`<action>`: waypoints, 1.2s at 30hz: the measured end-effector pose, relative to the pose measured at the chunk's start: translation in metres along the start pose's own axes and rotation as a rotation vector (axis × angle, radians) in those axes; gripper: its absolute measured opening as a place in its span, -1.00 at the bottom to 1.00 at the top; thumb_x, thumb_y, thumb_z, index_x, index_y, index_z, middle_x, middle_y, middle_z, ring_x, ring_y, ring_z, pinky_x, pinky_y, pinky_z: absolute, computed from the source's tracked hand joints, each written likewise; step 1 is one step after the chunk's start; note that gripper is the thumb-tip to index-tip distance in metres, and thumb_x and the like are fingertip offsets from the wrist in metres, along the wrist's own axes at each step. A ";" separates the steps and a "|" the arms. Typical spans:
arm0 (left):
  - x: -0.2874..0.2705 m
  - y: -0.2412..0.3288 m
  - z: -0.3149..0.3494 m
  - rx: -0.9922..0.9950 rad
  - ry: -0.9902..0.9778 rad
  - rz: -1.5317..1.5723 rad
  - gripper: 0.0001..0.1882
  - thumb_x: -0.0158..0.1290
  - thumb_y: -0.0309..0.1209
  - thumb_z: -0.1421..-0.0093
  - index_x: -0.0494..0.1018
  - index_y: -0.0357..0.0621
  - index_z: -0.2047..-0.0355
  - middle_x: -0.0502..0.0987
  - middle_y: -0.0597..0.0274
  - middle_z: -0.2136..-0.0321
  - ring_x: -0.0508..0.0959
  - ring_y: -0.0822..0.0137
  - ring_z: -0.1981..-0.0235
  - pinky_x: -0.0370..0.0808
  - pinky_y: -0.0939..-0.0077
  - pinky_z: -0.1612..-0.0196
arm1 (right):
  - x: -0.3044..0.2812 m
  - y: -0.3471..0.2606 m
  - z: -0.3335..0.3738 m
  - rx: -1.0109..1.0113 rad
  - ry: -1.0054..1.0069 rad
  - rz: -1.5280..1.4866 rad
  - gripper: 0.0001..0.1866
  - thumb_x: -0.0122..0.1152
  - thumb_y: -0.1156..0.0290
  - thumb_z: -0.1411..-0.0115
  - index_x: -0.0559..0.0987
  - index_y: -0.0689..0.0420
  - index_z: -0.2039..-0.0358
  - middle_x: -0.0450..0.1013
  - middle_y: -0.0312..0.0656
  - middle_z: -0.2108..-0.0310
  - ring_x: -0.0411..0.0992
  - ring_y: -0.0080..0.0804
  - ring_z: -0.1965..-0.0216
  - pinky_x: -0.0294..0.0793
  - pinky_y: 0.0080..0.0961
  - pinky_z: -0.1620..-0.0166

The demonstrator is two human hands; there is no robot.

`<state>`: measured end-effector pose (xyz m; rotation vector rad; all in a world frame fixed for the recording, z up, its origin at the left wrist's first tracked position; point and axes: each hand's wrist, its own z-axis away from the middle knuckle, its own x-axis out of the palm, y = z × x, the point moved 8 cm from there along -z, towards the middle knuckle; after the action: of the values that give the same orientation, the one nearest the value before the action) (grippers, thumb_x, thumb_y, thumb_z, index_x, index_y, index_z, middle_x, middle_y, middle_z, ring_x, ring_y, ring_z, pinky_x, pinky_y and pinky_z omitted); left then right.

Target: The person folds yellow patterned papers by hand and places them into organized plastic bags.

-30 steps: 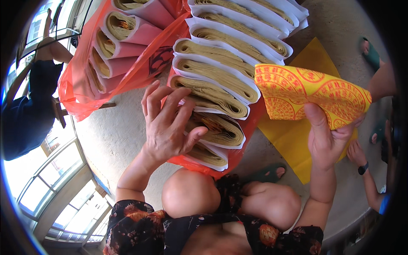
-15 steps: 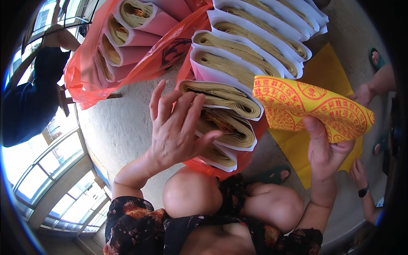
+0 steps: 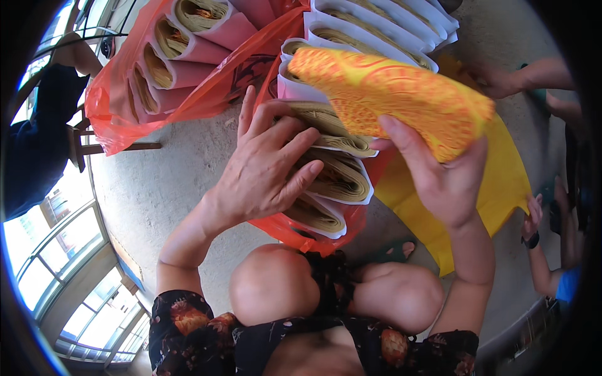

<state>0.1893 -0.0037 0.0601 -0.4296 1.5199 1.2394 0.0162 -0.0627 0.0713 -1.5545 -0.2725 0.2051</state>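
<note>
In my right hand (image 3: 451, 178) is a folded yellow paper with red circular printing (image 3: 395, 94), slightly blurred, pinched at its lower edge between thumb and fingers. It hangs over the row of bundles and covers part of them. My left hand (image 3: 257, 166) has its fingers apart and fingertips touching a folded bundle of tan paper in a white wrapper (image 3: 323, 119). Nearer me lie two more such bundles, one (image 3: 338, 175) beside my left thumb and another (image 3: 316, 213) closest to my knees. They sit in a red plastic bag (image 3: 295, 241).
Left of the row, a second red bag (image 3: 119, 116) holds several pink-wrapped rolls (image 3: 207, 47). A large yellow sheet (image 3: 495, 163) lies at the right, with another person's hand (image 3: 533, 213) at its edge. Another person's arm (image 3: 533, 78) reaches in beyond it. A wooden stool (image 3: 78, 141) stands far left.
My right hand has carried the yellow printed paper left and away from me, over the bundles. My left fingers have come down onto a bundle. The large yellow sheet's right edge has shifted.
</note>
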 end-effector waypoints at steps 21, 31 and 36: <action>-0.006 -0.004 0.036 0.156 0.042 0.122 -0.45 -0.07 0.07 -0.32 0.53 -0.13 0.00 0.29 -0.19 -0.12 0.12 -0.17 -0.32 -0.17 -0.23 -0.39 | 0.071 -0.011 0.015 -0.438 -0.235 0.723 -0.59 0.26 0.57 0.09 0.64 0.08 0.14 0.57 -0.14 0.37 0.42 -0.10 0.37 0.46 -0.25 0.32; -0.008 -0.005 0.040 0.126 0.008 0.062 -0.40 0.05 0.12 -0.21 0.53 -0.14 0.02 0.27 -0.15 -0.17 0.04 -0.14 -0.37 -0.16 -0.32 -0.36 | 0.063 0.012 0.016 -0.197 -0.401 0.841 -0.75 0.23 0.52 -0.12 0.64 0.13 0.15 0.51 0.08 0.43 0.50 0.05 0.42 0.49 -0.31 0.35; -0.012 -0.002 0.039 0.065 0.042 0.019 -0.36 0.13 0.17 -0.13 0.55 -0.15 0.06 0.26 -0.14 -0.17 0.07 -0.14 -0.35 -0.15 -0.31 -0.36 | 0.055 0.015 0.013 -0.110 -0.439 0.866 -0.81 0.25 0.45 -0.09 0.63 0.14 0.24 0.50 0.10 0.45 0.48 0.14 0.36 0.49 -0.20 0.31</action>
<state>0.2150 0.0250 0.0747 -0.4014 1.5985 1.1985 0.0656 -0.0341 0.0590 -1.6434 0.0713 1.2320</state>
